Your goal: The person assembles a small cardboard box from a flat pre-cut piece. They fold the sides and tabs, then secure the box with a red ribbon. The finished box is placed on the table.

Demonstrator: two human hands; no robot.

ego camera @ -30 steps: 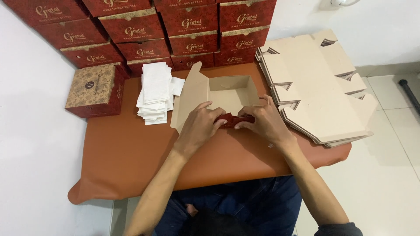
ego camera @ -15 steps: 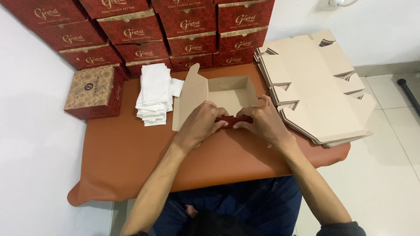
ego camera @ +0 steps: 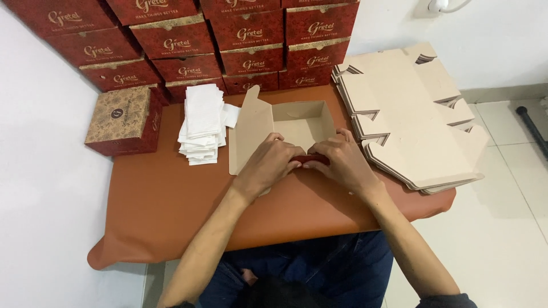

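A half-folded cardboard box (ego camera: 297, 121), plain brown inside and dark red outside, stands open on the brown table cover (ego camera: 171, 211). Its lid flap (ego camera: 250, 132) stands up on the left. My left hand (ego camera: 268, 161) and my right hand (ego camera: 341, 159) meet at the box's near wall, fingers pressed on the red front panel between them. Both hands grip that near edge.
A stack of flat unfolded box blanks (ego camera: 408, 122) lies to the right, overhanging the table edge. A pile of white paper sheets (ego camera: 202, 122) sits left of the box. A finished patterned box (ego camera: 123, 120) is at far left. Stacked red boxes (ego camera: 228, 40) line the back wall.
My hands have stayed at the box's near wall, with the fingers shifting slightly closer together over the red front panel. The box has barely moved.
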